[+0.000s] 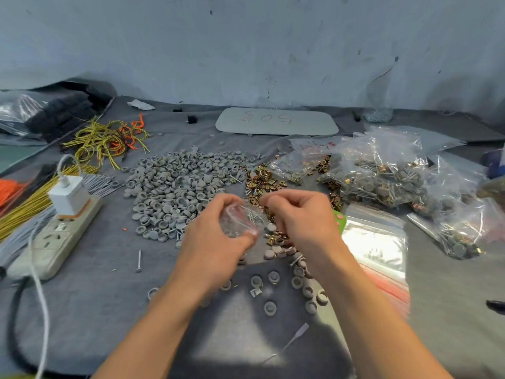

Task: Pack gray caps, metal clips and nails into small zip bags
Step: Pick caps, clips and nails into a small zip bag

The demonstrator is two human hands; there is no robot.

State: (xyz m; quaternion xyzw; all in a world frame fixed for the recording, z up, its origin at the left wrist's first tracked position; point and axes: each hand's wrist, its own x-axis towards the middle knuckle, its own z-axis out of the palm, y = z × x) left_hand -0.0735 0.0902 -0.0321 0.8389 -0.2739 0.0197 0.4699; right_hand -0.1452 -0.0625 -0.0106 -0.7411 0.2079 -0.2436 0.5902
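My left hand (216, 233) grips a small clear zip bag (240, 220) with a red seal line; nails show inside it. My right hand (300, 214) is beside it, fingers curled and pinched at the bag's mouth; what they hold is hidden. A big pile of gray caps (177, 184) lies behind my left hand. Brassy metal clips (262, 181) are heaped behind my right hand. Loose caps (273, 285) lie scattered between my forearms. A single nail (139, 259) lies to the left, and more nails (101, 184) lie by the charger.
A stack of empty zip bags (374, 242) lies right of my right hand. Filled bags (382, 176) pile up at the right. A power strip (54, 239) with a white charger (69, 195) sits left, beside yellow and orange wires (106, 138). A white tray (276, 121) lies by the wall.
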